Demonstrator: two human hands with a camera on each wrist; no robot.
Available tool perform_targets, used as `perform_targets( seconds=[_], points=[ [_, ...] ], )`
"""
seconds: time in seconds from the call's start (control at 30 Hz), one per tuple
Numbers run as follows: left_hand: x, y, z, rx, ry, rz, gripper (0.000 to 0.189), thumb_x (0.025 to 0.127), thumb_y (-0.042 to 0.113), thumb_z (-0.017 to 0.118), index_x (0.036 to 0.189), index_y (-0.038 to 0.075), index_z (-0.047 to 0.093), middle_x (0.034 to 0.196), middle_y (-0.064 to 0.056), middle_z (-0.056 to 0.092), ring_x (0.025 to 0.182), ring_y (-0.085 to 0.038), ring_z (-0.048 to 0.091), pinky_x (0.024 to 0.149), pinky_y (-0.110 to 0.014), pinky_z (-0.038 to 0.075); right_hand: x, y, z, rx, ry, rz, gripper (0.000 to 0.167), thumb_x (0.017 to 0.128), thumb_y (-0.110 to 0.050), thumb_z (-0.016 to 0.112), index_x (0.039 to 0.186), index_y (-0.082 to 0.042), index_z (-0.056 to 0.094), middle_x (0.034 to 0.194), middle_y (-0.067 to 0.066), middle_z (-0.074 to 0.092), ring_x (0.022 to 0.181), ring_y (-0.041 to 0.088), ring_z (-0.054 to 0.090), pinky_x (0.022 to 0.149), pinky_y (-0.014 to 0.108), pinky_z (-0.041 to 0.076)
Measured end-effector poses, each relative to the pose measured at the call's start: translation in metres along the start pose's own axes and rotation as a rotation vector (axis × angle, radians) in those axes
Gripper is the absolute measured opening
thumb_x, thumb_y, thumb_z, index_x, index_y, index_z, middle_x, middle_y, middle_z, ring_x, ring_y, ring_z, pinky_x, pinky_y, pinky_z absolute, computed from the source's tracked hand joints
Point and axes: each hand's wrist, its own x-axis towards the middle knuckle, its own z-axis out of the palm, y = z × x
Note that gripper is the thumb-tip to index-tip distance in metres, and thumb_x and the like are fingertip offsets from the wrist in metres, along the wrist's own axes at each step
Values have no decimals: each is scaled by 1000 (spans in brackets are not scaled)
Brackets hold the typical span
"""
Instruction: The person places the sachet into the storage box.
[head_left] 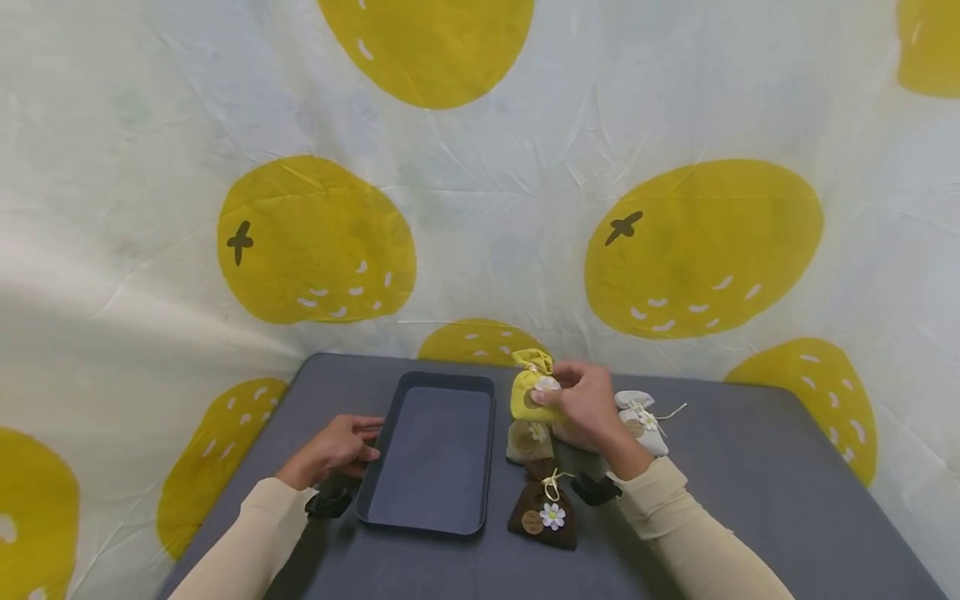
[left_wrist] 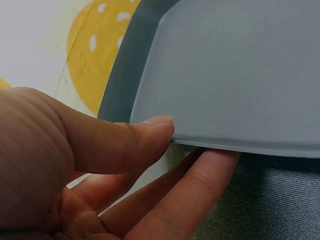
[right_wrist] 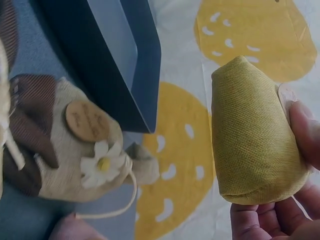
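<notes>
My right hand (head_left: 588,404) holds a small yellow drawstring pouch (head_left: 522,398) above the table, thumb on its front and fingers behind. The pouch carries a white flower and a round tag; its woven cloth (right_wrist: 255,135) fills much of the right wrist view. At the left side of a dark rectangular tray (head_left: 486,467), my left hand (head_left: 341,446) pinches the rim. In the left wrist view its thumb (left_wrist: 150,142) lies over the edge and a finger (left_wrist: 200,185) reaches beneath. The tray holds nothing.
Right of the tray, a beige pouch (head_left: 525,446) lies beyond a brown pouch (head_left: 543,512), both with flowers and tags. A white pouch (head_left: 641,425) lies farther right. A pinkish item (right_wrist: 75,230) is partly hidden below my right hand. Patterned cloth (head_left: 495,250) hangs behind the grey table (head_left: 720,500).
</notes>
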Motion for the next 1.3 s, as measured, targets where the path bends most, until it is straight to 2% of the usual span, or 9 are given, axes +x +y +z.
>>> perform_targets(
  seconds=[0.23,0.3,0.37,0.47,0.53,0.6,0.7,1.0,1.3],
  points=[
    [0,3,1,-12,13,-17,68,91,-11,67,155,-2,46,151,-31,52,110,-35,75,77,-48,64,7,-8,18,94,-18,5,43,76,-7,90,114,5,75,102,19,77,82,13,67,73,25,55],
    [0,3,1,-14,6,-14,68,91,-12,67,155,-3,46,151,-31,52,110,-35,75,78,-49,64,9,-10,23,81,-26,6,44,77,-8,90,117,3,75,106,19,77,87,18,70,79,31,56],
    [0,3,2,-24,10,-17,69,90,-12,68,155,-3,46,151,-31,52,110,-34,75,78,-49,64,10,-12,28,65,-26,2,48,78,-9,90,122,2,75,114,21,76,97,24,71,99,39,48],
    [-1,4,2,-19,4,-12,69,90,-13,67,155,-3,45,152,-32,51,111,-35,75,78,-49,64,13,-15,36,49,-29,-4,53,77,-11,91,125,2,73,121,22,74,109,31,68,107,49,44],
    [-1,5,2,-16,7,-7,69,90,-13,67,155,-3,46,152,-32,51,109,-34,75,77,-48,64,17,-16,41,52,-25,-4,54,76,-11,92,125,2,73,122,23,74,111,32,67,107,46,45],
    [-1,7,2,-13,3,0,70,90,-13,67,155,-4,45,152,-32,51,106,-33,76,76,-48,64,20,-18,46,47,-32,-12,53,76,-12,92,124,3,73,120,22,74,109,32,67,92,42,56],
    [-1,9,3,-22,8,1,70,89,-15,66,155,-4,45,151,-32,51,102,-32,77,76,-49,64,23,-19,54,54,-32,-29,49,74,-10,93,118,2,76,112,21,77,101,29,69,81,31,56],
    [-2,6,1,-20,-3,-6,69,89,-15,66,154,-4,45,152,-33,51,106,-34,76,77,-49,64,29,-28,79,116,-24,-16,51,73,-3,92,120,6,74,116,23,74,102,29,67,84,35,57],
    [-3,5,3,-41,16,-17,69,90,-14,66,155,-3,46,150,-32,52,105,-35,77,77,-49,64,37,-30,102,109,-36,-33,47,72,-4,92,117,3,77,111,21,77,95,26,68,77,31,57]
  ],
)
